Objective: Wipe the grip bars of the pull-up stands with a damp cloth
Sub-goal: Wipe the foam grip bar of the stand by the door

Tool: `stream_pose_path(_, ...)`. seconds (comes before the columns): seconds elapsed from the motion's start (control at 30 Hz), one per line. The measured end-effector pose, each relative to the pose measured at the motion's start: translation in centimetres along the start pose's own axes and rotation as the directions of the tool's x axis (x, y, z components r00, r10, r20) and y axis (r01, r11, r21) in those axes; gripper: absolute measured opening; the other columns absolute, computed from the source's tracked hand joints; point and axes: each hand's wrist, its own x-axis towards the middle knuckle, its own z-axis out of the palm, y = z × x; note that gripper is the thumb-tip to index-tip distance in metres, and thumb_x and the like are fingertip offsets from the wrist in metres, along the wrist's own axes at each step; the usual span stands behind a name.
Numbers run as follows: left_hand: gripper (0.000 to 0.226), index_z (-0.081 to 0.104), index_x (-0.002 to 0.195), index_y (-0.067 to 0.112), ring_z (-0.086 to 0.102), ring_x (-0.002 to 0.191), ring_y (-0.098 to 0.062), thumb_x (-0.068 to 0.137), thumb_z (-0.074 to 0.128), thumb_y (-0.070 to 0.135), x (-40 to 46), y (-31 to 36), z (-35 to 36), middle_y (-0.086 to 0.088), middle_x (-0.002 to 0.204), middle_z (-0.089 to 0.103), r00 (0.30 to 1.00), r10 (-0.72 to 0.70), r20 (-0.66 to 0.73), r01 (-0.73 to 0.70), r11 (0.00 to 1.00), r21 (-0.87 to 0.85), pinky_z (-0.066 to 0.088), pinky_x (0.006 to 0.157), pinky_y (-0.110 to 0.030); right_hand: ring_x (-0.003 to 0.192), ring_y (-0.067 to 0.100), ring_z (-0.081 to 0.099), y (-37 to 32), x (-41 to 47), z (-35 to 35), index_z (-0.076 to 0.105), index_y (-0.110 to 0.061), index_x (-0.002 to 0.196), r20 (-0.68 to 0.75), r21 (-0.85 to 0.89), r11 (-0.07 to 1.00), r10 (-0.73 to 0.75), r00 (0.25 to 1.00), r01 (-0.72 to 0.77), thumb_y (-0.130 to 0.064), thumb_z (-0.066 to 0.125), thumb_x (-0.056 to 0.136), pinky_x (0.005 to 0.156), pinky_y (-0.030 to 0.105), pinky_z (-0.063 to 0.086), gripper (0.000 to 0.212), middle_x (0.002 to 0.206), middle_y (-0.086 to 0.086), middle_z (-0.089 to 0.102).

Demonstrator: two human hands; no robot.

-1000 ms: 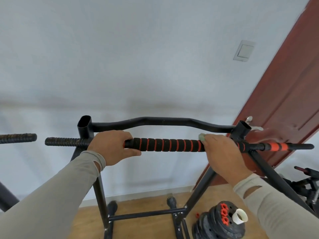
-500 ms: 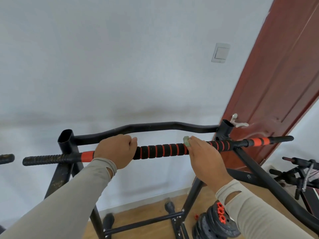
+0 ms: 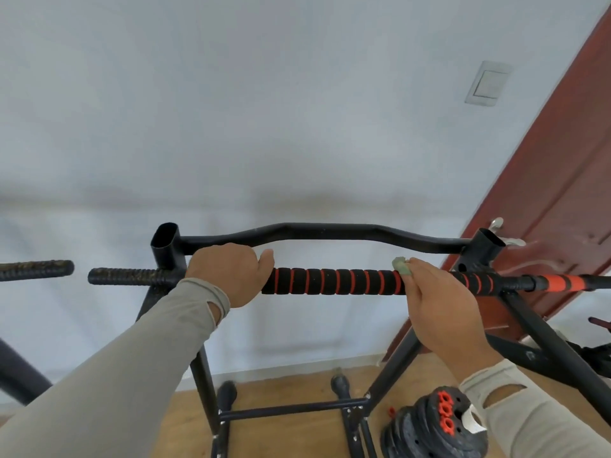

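A black foam grip bar with red rings [image 3: 334,281] runs across the pull-up stand at chest height. My left hand [image 3: 228,276] grips the bar near the left upright. My right hand [image 3: 436,302] is wrapped over the bar's right part and holds a pale green cloth [image 3: 400,266] against it; only a small corner of the cloth peeks out above my fingers. Behind the grip bar runs a curved bare black bar [image 3: 327,233].
A second stand's grip end [image 3: 36,270] pokes in at the left. A stack of black weight plates with red collars [image 3: 436,428] lies on the wooden floor at lower right. A red-brown door [image 3: 555,200] stands to the right, a wall switch [image 3: 487,83] beside it.
The view has swung back to the right. My right hand with the cloth has slid right along the bar, baring more of the foam grip between my hands. My left hand keeps its hold.
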Motion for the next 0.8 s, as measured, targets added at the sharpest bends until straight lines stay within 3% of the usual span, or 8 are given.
stream_pose_path(0.07,0.059,0.061,0.078,0.017,0.054,0.055,-0.015,0.101,0.017,0.049,-0.1,-0.9,0.2,0.004,0.064,0.059,1.0,0.004,-0.007,-0.004,0.999,0.042,0.037,0.054,-0.029,0.072,0.008,0.057,-0.2,0.1,0.2,0.067,-0.025,0.109,-0.01,0.016,1.0,0.018,1.0,-0.018,-0.03,0.046,0.109,0.069,0.035,0.057,0.022,0.079,-0.016,0.059)
stream_pose_path(0.17,0.052,0.055,0.071,0.02,0.054,0.056,-0.015,0.101,0.021,0.045,-0.2,-1.2,0.7,0.004,0.063,0.058,0.998,-0.04,-0.038,0.04,0.999,-0.017,0.042,0.058,-0.029,0.071,0.008,0.057,-0.6,0.1,0.4,0.067,-0.025,0.107,-0.027,0.0,0.998,0.059,0.998,-0.059,-0.032,0.044,0.11,0.066,0.035,0.056,0.024,0.078,-0.015,0.059)
stream_pose_path(0.27,0.046,0.055,0.078,0.022,0.049,0.051,-0.011,0.101,0.021,0.042,-0.3,-0.9,1.4,0.007,0.061,0.054,0.996,0.028,-0.08,-0.024,0.998,0.053,0.041,0.055,-0.026,0.065,0.008,0.057,-2.2,0.4,0.0,0.065,-0.024,0.095,-0.023,-0.022,0.997,0.079,0.997,-0.08,-0.028,0.05,0.107,0.061,0.034,0.057,0.02,0.071,-0.012,0.058)
stream_pose_path(0.37,0.042,0.057,0.084,0.022,0.049,0.052,-0.01,0.103,0.024,0.04,-0.3,-1.1,1.3,0.007,0.062,0.053,0.997,0.044,-0.058,-0.04,0.997,0.073,0.042,0.055,-0.026,0.065,0.015,0.063,-7.0,1.1,0.8,0.071,-0.019,0.099,0.006,-0.114,0.993,-0.014,1.0,0.015,-0.021,0.07,0.094,0.064,0.033,0.059,0.005,0.074,-0.007,0.065)
stream_pose_path(0.57,0.021,0.039,0.085,0.025,0.063,0.068,-0.015,0.103,0.031,0.031,-1.2,-0.7,0.3,0.007,0.077,0.063,0.989,0.124,-0.086,-0.108,0.979,0.172,0.054,0.06,-0.029,0.077,0.018,0.065,-16.6,1.4,4.0,0.071,-0.02,0.103,0.05,0.129,0.971,-0.207,0.977,0.2,-0.027,0.069,0.092,0.08,0.035,0.055,0.013,0.085,-0.003,0.071)
stream_pose_path(0.7,0.023,0.048,0.09,0.023,0.065,0.07,-0.017,0.103,0.03,0.029,-1.1,-0.8,0.3,0.006,0.078,0.062,0.991,0.111,-0.069,-0.096,0.977,0.19,0.059,0.065,-0.033,0.076,0.013,0.052,-12.8,2.0,2.5,0.066,-0.024,0.116,0.119,0.092,0.922,-0.385,0.915,0.376,-0.013,0.064,0.092,0.077,0.027,0.047,0.025,0.09,-0.005,0.066)
stream_pose_path(0.8,0.021,0.051,0.111,0.023,0.061,0.07,-0.016,0.101,0.033,0.028,-1.1,-0.8,0.5,0.007,0.082,0.059,0.985,0.163,-0.056,-0.149,0.969,0.195,0.047,0.055,-0.028,0.084,0.014,0.057,-8.1,2.9,0.0,0.063,-0.033,0.111,0.258,-0.082,0.924,-0.341,0.904,0.373,-0.003,0.055,0.088,0.079,0.028,0.048,0.038,0.091,-0.011,0.063)
